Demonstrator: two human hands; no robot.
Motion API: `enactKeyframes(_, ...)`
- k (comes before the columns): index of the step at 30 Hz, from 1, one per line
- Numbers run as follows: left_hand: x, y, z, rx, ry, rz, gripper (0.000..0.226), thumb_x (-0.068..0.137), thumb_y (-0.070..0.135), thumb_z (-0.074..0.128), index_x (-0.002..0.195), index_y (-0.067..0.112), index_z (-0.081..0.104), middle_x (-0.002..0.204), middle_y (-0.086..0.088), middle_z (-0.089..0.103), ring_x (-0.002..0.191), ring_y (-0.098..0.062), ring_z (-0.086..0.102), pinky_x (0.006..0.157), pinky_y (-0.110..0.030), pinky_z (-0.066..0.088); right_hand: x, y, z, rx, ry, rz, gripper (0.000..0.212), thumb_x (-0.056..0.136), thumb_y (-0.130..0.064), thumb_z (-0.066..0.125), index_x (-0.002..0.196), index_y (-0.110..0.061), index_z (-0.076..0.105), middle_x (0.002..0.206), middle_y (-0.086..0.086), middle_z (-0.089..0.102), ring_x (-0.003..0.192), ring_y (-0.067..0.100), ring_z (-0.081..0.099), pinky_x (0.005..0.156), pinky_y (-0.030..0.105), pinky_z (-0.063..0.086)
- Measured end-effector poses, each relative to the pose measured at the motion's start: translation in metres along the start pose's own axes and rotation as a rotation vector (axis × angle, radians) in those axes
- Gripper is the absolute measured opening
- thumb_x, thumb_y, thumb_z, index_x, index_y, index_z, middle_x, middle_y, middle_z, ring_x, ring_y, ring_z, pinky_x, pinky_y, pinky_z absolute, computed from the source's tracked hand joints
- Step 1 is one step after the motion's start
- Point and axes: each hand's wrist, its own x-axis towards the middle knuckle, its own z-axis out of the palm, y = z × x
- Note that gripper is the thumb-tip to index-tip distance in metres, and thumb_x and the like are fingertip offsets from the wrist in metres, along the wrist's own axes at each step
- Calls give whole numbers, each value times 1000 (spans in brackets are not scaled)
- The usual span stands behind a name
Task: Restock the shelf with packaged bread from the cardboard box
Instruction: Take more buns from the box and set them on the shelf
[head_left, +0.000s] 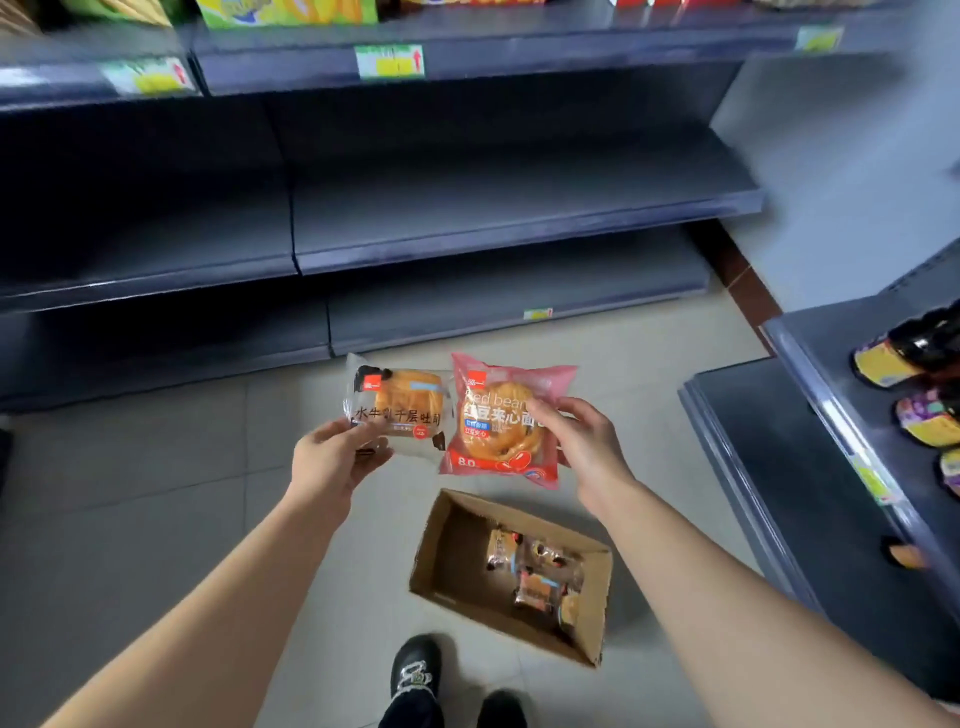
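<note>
- two packets of bread are held up side by side in front of the shelf (493, 208), one in each hand, above the floor (156, 467).
- one clear packet (397, 410), showing a golden square loaf and black printed characters, is pinched at its lower left corner by the left hand (332, 457), with the thumb on the front.
- one pink packet (498, 431), showing a round bun and the printed words "red bean", is gripped at its right edge by the right hand (582, 441), with the fingers curled over the front.
- the inner edges of the two packets are close together; whether they touch cannot be told.
- one cardboard box (452, 556), open at the top, is set on the floor below the held packets, at a slant to the shelf and just beside the person's black shoes (415, 670).
- several boxed packets (535, 571) are lying in the right half of the cardboard box; their number is blurred and cannot be told.
- several grey boards are stacked in tiers on the shelf; green and yellow price labels (389, 60) are fixed to the front edge of the upper tier.
- some green and yellow packs (285, 10) are partly seen on the top tier.
- a few dark bottles (914, 353) with yellow and purple labels are laid on a side shelf (810, 343) at the right.
</note>
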Motion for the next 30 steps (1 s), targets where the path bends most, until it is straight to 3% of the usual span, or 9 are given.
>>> enactKeyframes(7,-51,77,-49,-159,-3,160,21,83,3,70,101,-3,60,76,-13,58,60,-19,54,62,-27,57,-30,-81,51,-59,-101,-140,34,75,-43,80,95,-19,66,98,4,74,90,23,72,70,34,56)
enactKeyframes(11,-65,126,-88,-172,36,233,13,84,7,70,94,4,61,83,-16,66,64,-23,60,65,-32,56,-50,-129,98,-74,-184,-217,29,73,-38,82,87,-16,68,96,8,75,90,28,72,80,42,58)
enactKeyframes(17,-82,216,-152,-118,124,394,4,84,18,70,85,18,66,86,-2,70,76,-12,56,65,-27,34,-85,-201,186,-87,-276,-342,26,74,-37,82,81,-16,69,90,9,76,87,30,72,83,48,56)
enactKeyframes(21,-84,278,-201,-111,158,473,11,81,25,74,70,25,71,76,4,68,69,-11,44,58,-26,26,-111,-248,249,-63,-328,-427,22,78,-33,79,80,-15,67,90,11,75,84,29,72,83,48,57)
enactKeyframes(25,-86,336,-249,-146,141,557,3,84,21,71,84,19,69,81,0,69,69,-10,48,55,-26,28,-132,-287,310,-51,-365,-499,24,76,-35,80,79,-15,68,91,11,76,90,33,72,87,52,56)
enactKeyframes(30,-84,392,-299,-156,198,640,16,81,26,76,93,18,69,93,-6,70,77,-15,53,60,-27,35,-150,-325,373,-32,-405,-541,25,76,-38,80,75,-17,66,93,11,75,89,32,71,87,50,56)
